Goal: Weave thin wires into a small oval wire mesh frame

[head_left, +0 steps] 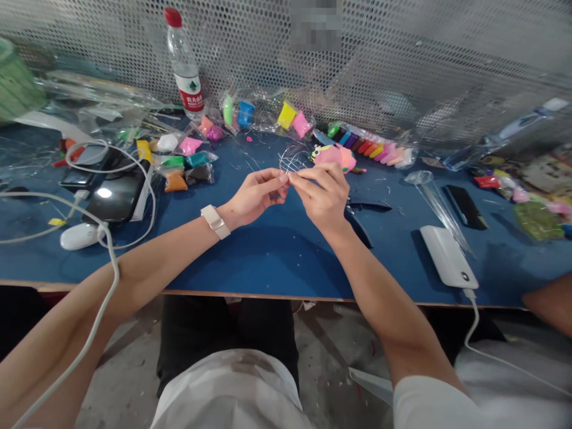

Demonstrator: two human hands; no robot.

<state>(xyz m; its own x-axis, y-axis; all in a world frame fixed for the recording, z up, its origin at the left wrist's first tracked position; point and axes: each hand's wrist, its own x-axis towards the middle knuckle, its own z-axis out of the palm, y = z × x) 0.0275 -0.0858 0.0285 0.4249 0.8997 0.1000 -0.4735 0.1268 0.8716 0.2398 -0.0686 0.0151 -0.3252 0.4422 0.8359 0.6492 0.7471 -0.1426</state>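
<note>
Both hands meet over the middle of the blue table, fingertips close together. A thin silvery wire frame (pixel 292 161), bent into a netlike shape, rises from between them. My left hand (pixel 261 193), with a pale watch band on its wrist, pinches the frame's lower end. Thumb and forefinger of my right hand (pixel 324 193) are pressed on the same spot. Just behind the right hand lies a pink clay figure (pixel 333 156) with a yellow-green head and a white eye. Dark-handled pliers (pixel 369 207) rest partly hidden beside the right wrist.
A water bottle (pixel 185 71) stands at the back. Bagged coloured clay (pixel 176 179) lies left, with a clay row (pixel 370 144) behind. A phone (pixel 118 187) and looping white cable (pixel 114 268) are at left. A white power bank (pixel 449 256) sits right, near another person's arm (pixel 552 301).
</note>
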